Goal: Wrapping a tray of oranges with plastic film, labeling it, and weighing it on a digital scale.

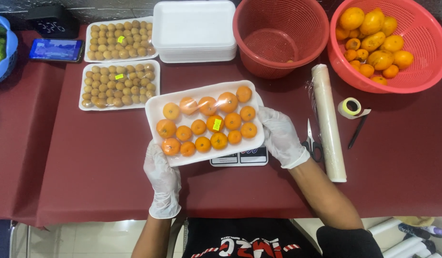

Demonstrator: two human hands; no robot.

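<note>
The left hand [162, 180] has its grip closed on the near left corner of a white foam tray of oranges [206, 123], and the right hand [280, 135] grasps its right edge. The wrapped tray sits over a scale [240, 157] on the maroon bench [96, 162]. Farther off are two trays of longans [119, 67] and red baskets [280, 36].

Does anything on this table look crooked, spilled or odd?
Only one thing: the white foam tray of small oranges, wrapped in clear film, sits tilted, held at opposite ends by the gloved left hand and gloved right hand over a small scale. Nothing looks spilled or damaged.
</note>
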